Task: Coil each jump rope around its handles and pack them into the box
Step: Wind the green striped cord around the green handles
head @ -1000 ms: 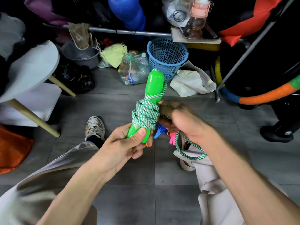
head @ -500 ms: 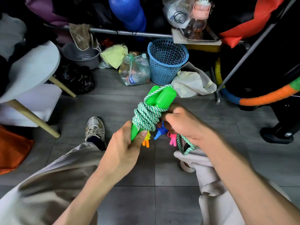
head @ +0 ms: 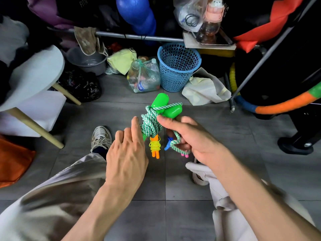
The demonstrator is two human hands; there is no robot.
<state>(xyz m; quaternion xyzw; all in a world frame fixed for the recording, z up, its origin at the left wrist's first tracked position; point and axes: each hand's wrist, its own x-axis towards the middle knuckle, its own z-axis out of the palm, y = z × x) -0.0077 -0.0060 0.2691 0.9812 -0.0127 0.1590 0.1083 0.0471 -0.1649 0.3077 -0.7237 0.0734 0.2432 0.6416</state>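
1. Grey tiled floor [head: 225,136]: one, and it carries everything in view. No box shows anywhere, so judged from this the packing step has not begun.
2. Blue perforated plastic wastebasket [head: 178,66]: one, standing at the back, well apart from the work. It is a bin, not the box.
3. Hands: two. The right hand [head: 194,141] holds the bundle, thumb pressed on the coil, fingers curled under it with a loose loop of cord running through them. The left hand [head: 126,157] has straight, relaxed fingers and grips nothing; its forefinger tip sits against the left side of the coil.
4. Green-and-white braided cord jump rope with two glossy green plastic handles [head: 152,124]: one, held in the air above the floor, between the two hands. Handles lie side by side, upper ends crossing slightly. Most of the cord is wound tight round their middle; one strand crosses the handle tops. Judgement: coiling nearly complete, only the short tail by the right hand left to wind or tuck.
5. Small orange-handled jump rope with yellow cord [head: 155,146]: one, on the floor below the bundle, cord already wrapped on its handles. Looks done, not packed.
6. Blue piece [head: 168,144] and pink handle tips [head: 184,155]: one of each, mostly hidden by the right hand. Probably further ropes; whether coiled, cannot tell.
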